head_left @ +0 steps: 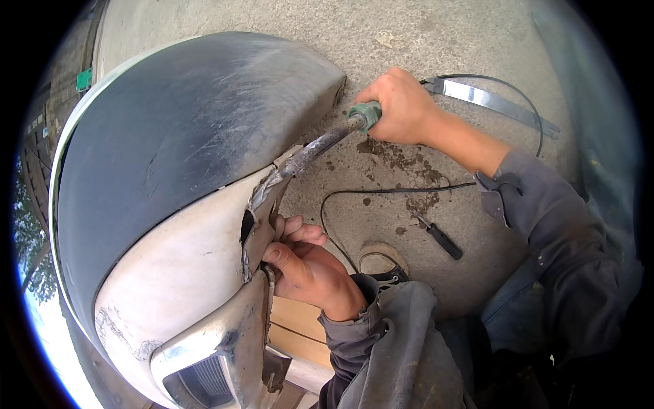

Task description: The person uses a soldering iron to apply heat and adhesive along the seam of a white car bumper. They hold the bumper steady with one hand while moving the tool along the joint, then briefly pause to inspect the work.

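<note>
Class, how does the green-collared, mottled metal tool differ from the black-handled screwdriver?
The green-collared metal tool is held in the right hand, while the black-handled screwdriver lies on the grey concrete ground. The tool's shaft looks thicker and mottled; the screwdriver's is thin. Both have straight shafts.

Soft daylight lights the concrete (463,41); the metal strip (487,100) glints; the fisheye rim darkens to black, hazy at right

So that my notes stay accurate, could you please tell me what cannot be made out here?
In the head view:
Most of the green handle: covered by the right hand.
Part of the panel at its edge: covered by the left hand.
Part of the cable: hidden by the right sleeve.
Panel's lower end: cut off by the lower edge.
</note>
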The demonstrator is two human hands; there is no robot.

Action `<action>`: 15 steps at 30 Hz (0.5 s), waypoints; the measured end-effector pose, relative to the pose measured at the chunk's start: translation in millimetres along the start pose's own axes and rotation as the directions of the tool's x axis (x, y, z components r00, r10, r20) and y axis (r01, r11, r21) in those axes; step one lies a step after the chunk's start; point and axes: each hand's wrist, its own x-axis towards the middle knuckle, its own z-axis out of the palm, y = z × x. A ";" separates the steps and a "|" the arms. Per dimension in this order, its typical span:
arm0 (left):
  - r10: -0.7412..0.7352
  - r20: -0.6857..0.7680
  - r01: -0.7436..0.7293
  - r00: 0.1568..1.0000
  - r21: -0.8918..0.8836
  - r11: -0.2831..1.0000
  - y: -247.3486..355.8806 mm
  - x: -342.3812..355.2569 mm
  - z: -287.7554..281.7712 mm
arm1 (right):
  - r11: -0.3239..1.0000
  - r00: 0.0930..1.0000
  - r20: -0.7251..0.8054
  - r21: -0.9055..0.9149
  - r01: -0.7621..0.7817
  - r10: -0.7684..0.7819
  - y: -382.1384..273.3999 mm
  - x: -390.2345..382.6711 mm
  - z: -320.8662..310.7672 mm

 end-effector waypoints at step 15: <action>-0.004 -0.008 0.004 1.000 0.004 1.000 0.7 0.8 0.4 | 0.999 0.998 0.047 -0.016 -0.034 0.035 -0.2 0.4 -2.7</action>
